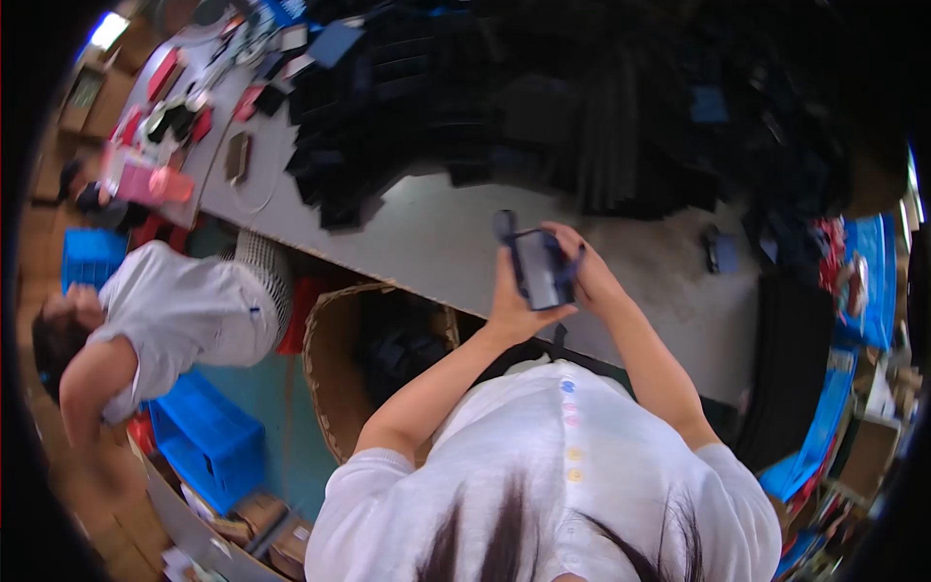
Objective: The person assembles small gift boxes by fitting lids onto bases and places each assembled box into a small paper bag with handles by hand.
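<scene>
Over the near part of the grey table (427, 233), I hold a small dark box-like item (540, 270) with a pale grey inner face and dark blue edges. My left hand (514, 308) grips its left side and lower edge, with the thumb along the bottom. At the upper right side, my right hand (584, 267) has its fingers bent around the item; they are partly blurred. A dark rounded piece (504, 226) sticks up at the item's upper left; whether it is attached I cannot tell.
Dark stacked pieces (465, 107) cover the table's far side. A small dark box (720, 250) lies at the right. An open carton (330, 359) with dark contents stands below the table edge. A person (194, 301) in a white top is at the left, near a blue crate (208, 436).
</scene>
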A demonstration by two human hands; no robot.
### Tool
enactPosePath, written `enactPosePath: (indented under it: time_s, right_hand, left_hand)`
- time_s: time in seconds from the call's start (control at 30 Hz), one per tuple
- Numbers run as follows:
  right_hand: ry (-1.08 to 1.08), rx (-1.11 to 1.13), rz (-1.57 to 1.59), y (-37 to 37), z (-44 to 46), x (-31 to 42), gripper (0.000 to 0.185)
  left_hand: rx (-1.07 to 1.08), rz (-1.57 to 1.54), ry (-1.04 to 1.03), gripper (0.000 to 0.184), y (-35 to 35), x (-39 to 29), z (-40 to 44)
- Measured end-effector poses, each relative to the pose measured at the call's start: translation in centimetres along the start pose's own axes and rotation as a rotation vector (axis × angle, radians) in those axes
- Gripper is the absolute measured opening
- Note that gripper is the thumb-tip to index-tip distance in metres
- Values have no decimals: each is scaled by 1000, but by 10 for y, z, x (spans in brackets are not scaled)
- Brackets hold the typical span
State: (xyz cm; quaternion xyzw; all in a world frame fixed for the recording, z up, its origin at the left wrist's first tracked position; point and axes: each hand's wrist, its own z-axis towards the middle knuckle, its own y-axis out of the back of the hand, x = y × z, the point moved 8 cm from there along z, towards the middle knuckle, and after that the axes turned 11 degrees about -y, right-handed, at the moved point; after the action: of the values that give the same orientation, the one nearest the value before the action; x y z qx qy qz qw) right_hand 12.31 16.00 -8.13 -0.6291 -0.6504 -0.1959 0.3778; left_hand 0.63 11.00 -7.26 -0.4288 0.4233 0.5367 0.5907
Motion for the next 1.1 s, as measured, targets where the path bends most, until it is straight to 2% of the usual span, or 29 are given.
enactPosePath:
  time_s: [0.03,0.07,0.1,0.13,0.17,0.2,0.23,0.27,0.33,0.4,0.43,0.53,0.57,0.63,0.67,0.8,0.87,0.9,0.93,1.0,1.03,1.1]
  right_hand:
    - [-36,128,66,-12,-5,-6,41]
    - [-126,91,143,-11,-5,-5,43]
    - [-262,-43,252,0,-13,-6,42]
    - [-196,-95,284,18,-5,-9,41]
    - [-68,-109,142,32,0,0,38]
    - [38,-302,-92,61,5,-2,35]
    - [129,-392,-290,68,-5,9,34]
    - [138,-432,-282,75,-10,9,33]
    - [-3,-401,-35,91,-6,-14,32]
    - [-1,-428,-35,96,-5,-22,33]
    - [49,-457,-80,104,0,-28,33]
    - [72,-489,-142,94,-8,-20,34]
    - [66,-484,-167,91,-10,-18,34]
    - [65,-496,-130,91,-16,-13,33]
    - [60,-497,-90,92,-18,-14,33]
    - [78,-485,-2,100,-20,-20,31]
    - [78,-489,-24,103,-22,-18,32]
    - [110,-480,-74,97,-25,-10,32]
    - [141,-473,-120,92,-28,-2,32]
    - [187,-472,-174,88,-31,10,31]
    - [191,-470,-213,87,-32,14,30]
    - [181,-469,-254,84,-36,21,30]
  left_hand:
    - [40,79,-94,117,4,-22,13]
    - [69,186,-173,110,13,-37,19]
    - [158,409,-283,103,26,-46,23]
    - [254,629,-387,97,46,-52,27]
    - [250,697,-368,83,80,-37,29]
    - [135,869,-372,82,129,-13,36]
    - [17,1035,-373,81,179,8,46]
    - [-109,1116,-343,87,228,12,61]
    - [-356,1343,56,101,297,35,80]
    - [-496,1383,456,115,338,66,94]
    - [-529,1358,579,119,345,75,98]
    - [-586,1296,827,116,337,91,101]
    - [-582,1289,818,116,330,89,101]
    - [-435,1470,535,114,306,67,108]
    - [-325,1467,442,114,283,51,106]
    - [-45,1100,-60,111,187,54,51]
    - [275,1050,229,108,145,63,21]
    - [365,1074,342,107,132,64,9]
    - [378,1068,348,107,127,59,4]
    - [224,780,134,105,116,33,8]
    - [195,781,31,103,106,3,14]
    - [237,643,-125,101,80,-57,31]
